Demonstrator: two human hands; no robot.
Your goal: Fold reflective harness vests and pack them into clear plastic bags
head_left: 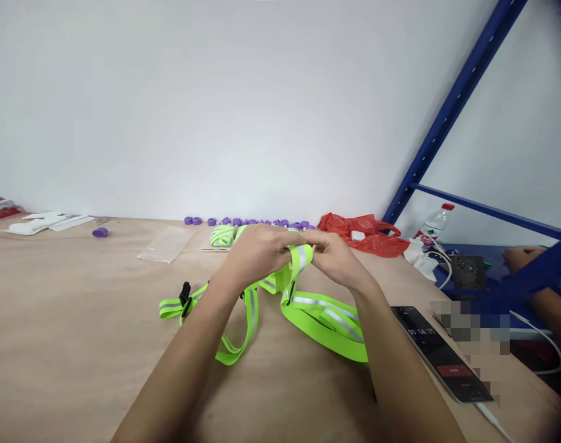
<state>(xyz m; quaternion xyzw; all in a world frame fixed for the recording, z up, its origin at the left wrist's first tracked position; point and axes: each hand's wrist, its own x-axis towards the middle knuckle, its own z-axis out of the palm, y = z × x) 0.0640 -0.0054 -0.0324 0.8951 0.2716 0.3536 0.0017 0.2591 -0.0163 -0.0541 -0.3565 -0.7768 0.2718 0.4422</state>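
Note:
A neon green strap with silver reflective stripes [324, 320] lies in loops on the wooden table [77, 320]. My left hand [257, 249] and my right hand [333, 255] meet above the table, both closed on a folded section of that strap between them. A black buckle [185, 294] sits on the strap's left end, flat on the table. A second rolled green strap [222, 235] rests just behind my left hand.
A row of purple rollers [243, 221] lines the wall, with one apart [100, 232] at left. A clear bag [165, 244], a red plastic bag [368, 232], a water bottle [435, 223], a phone [441, 354] running a timer, and a blue rack [451, 104] stand around. Another person's hand [520, 257] rests at right.

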